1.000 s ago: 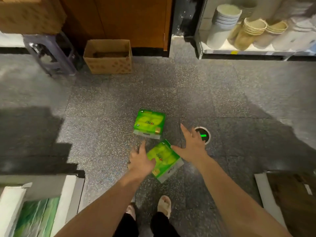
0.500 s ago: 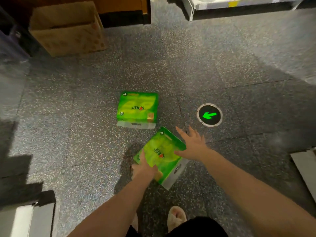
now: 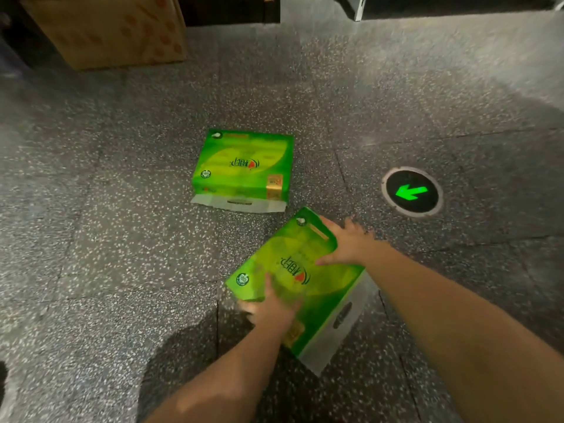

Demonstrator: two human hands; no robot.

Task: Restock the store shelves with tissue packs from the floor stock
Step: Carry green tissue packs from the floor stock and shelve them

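The nearer tissue pack [image 3: 293, 285], lying askew on the speckled floor [image 3: 122, 209], is now clasped on both sides: the left hand [image 3: 271, 309] is curled round its near edge, the right hand [image 3: 345, 242] pressed to its far side, where half a second ago contact was only being made. A lift is judged imminent. A second pack [image 3: 244, 169] is left at 11 o'clock, the green arrow marker [image 3: 412, 190] at 1 o'clock.

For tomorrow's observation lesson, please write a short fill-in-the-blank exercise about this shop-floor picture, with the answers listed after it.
1. Both hands, the left hand and the right hand, grip the nearer ____ pack.
2. The number of packs on the floor, counting the far pack, is ____.
3. The arrow in the floor glows ____.
4. The box at the top left is made of ____.

Answers: tissue; two; green; cardboard
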